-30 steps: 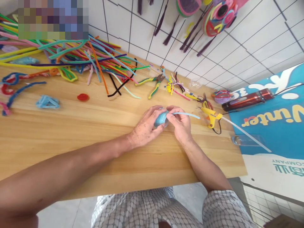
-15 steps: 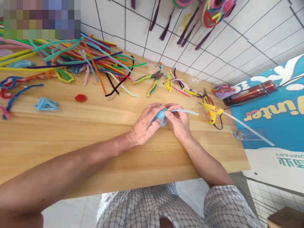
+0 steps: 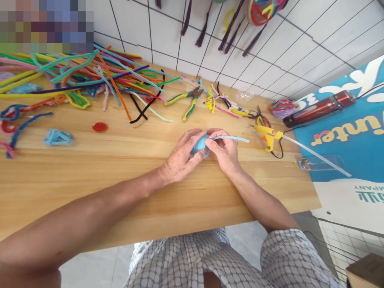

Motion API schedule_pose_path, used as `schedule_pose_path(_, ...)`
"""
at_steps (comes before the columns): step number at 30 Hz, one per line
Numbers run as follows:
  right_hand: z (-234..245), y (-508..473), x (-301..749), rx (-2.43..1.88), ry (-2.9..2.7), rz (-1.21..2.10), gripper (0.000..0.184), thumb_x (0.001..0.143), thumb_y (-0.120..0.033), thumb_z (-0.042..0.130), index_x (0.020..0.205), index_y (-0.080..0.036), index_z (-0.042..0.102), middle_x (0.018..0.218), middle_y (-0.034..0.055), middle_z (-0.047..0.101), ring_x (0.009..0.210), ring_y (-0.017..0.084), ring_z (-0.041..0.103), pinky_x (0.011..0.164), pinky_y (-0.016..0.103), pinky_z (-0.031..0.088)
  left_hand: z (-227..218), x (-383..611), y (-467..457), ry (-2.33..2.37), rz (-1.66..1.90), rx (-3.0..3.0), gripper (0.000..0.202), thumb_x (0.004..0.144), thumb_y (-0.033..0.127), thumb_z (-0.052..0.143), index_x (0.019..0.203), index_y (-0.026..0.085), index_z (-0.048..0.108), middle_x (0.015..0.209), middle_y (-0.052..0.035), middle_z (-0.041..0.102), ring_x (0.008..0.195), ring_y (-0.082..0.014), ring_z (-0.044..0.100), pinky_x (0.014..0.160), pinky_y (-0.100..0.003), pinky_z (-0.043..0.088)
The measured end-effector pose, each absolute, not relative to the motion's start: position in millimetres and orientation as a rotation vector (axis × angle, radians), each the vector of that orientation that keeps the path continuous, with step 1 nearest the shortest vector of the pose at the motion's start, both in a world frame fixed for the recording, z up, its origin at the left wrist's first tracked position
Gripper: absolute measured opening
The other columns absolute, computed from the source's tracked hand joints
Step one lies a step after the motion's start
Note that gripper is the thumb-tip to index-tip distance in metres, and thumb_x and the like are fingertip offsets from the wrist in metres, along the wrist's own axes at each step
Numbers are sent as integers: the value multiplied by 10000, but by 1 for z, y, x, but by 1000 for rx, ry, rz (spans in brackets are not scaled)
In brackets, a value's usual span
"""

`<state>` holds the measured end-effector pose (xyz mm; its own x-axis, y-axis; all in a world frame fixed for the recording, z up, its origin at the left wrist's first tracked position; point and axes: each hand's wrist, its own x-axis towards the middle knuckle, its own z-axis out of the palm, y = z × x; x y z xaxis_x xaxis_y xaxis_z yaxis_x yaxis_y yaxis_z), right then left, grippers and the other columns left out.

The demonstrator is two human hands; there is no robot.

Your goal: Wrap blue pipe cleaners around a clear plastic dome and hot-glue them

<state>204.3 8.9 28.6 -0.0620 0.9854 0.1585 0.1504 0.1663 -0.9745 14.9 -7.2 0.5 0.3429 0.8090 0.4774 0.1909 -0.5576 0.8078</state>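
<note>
Between my hands, just over the wooden table (image 3: pixel 144 212), is a small rounded form wrapped in light blue pipe cleaner (image 3: pixel 199 146). My left hand (image 3: pixel 183 156) grips its left side, the thumb below and the fingers over the top. My right hand (image 3: pixel 223 151) pinches the light blue pipe cleaner (image 3: pixel 232 138) against the form's right side, and its free end sticks out to the right. My fingers hide much of the form.
Many coloured pipe cleaners (image 3: pixel 120 76) lie at the back left. Pliers (image 3: pixel 189 102), a yellow glue gun (image 3: pixel 268 137) and a dark red flask (image 3: pixel 319 109) lie at the back and right. A blue folded piece (image 3: pixel 58 137) and a red disc (image 3: pixel 100 127) sit left.
The view has shifted slightly. Both hands stay on the blue-wrapped form, which has turned a little, so its open end shows less. The loose pipe cleaner end still points right.
</note>
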Motion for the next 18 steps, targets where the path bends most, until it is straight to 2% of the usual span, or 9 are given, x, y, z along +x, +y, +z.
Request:
schedule_pose_path(8, 29, 7, 204, -1170, -1440, 1058, 312, 838, -523, 873, 885, -259, 712, 1146, 30, 731, 935, 183, 698, 821, 341, 586, -1, 13, -8, 863, 1206, 1970, 520, 1129, 454, 488, 1588, 209, 491, 1599, -188, 530, 1547, -305, 471, 1312, -582, 417)
schedule_pose_path(18, 30, 8, 207, -1176, -1427, 1095, 349, 839, -564, 867, 875, -256, 706, 1141, 33, 728, 899, 171, 681, 804, 329, 581, -5, 14, -6, 885, 1249, 1951, 458, 1108, 438, 568, 1527, 253, 557, 1539, -152, 596, 1490, -298, 541, 1273, -554, 467)
